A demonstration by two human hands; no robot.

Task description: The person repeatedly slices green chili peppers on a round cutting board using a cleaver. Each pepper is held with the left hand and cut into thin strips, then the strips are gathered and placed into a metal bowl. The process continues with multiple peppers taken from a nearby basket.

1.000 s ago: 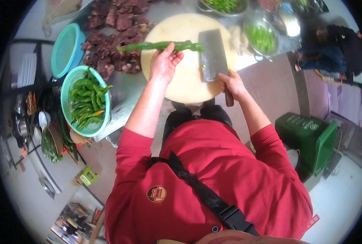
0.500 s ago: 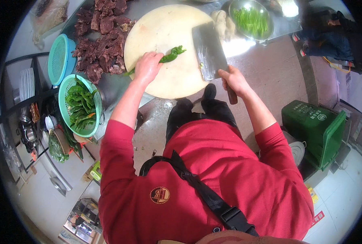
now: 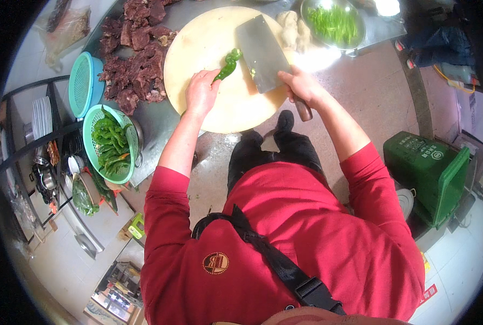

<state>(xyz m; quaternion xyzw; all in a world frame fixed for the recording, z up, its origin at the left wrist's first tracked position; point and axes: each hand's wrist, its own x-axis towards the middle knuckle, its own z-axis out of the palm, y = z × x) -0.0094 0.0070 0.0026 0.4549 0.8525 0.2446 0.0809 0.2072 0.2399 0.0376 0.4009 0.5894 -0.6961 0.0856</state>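
Two bare hands work over a round, pale cutting board [image 3: 220,115]. The left hand [image 3: 201,92] is closed on a long green pepper [image 3: 229,66], its fingers bunched together and its back facing up; the front part of the pepper sticks out past the fingertips, and the part under the palm is hidden. The pepper lies over the middle of the board, its tip just beside the left edge of the cleaver's blade. The right hand [image 3: 301,86] is clamped on the cleaver [image 3: 260,54] where blade meets handle, and the dark handle's end juts out below the fist. Small green bits cling to the blade; whether it touches the board I cannot tell.

The board sits on a metal worktop [image 3: 157,130]. Left of it are chunks of dark red meat [image 3: 138,67], and nearer the person a turquoise basket [image 3: 89,145] holds more green peppers [image 3: 110,142]. Right of the board are pale, knobbly lumps [image 3: 292,30] and a metal bowl [image 3: 360,28] of cut green pieces [image 3: 331,24].
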